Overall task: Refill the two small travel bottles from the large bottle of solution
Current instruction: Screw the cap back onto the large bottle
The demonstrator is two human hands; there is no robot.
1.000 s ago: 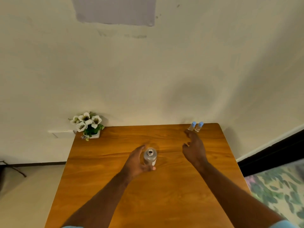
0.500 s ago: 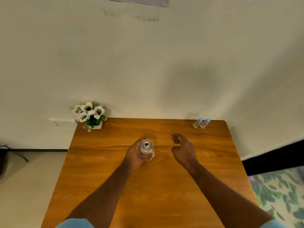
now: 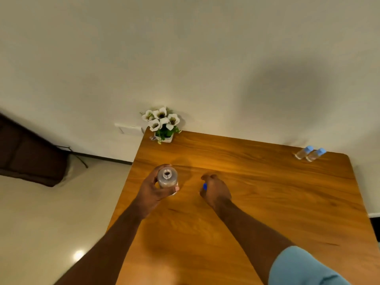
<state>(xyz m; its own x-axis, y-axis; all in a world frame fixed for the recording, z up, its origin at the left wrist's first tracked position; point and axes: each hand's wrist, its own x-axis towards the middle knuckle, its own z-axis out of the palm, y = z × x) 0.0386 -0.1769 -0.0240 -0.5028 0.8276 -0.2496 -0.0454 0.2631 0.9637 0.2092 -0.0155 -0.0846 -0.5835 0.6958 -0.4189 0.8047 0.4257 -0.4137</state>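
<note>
The large clear bottle [image 3: 167,178] stands upright near the left side of the wooden table [image 3: 257,194], its neck uncapped. My left hand [image 3: 153,189] is wrapped around its body. My right hand [image 3: 216,190] is curled to the right of the bottle, closed on a small blue cap [image 3: 204,186] of which only a sliver shows. Two small travel bottles [image 3: 310,153] with light blue caps stand side by side at the far right corner, well away from both hands.
A small pot of white flowers [image 3: 163,125] sits at the table's far left corner against the wall. A dark brown sofa [image 3: 28,155] stands on the floor to the left. The table's left edge runs just beside my left hand.
My right hand drew back from near the travel bottles to beside the large bottle and curled shut. The view swung left, shifting the table rightward in frame. My left hand kept hold of the bottle.
</note>
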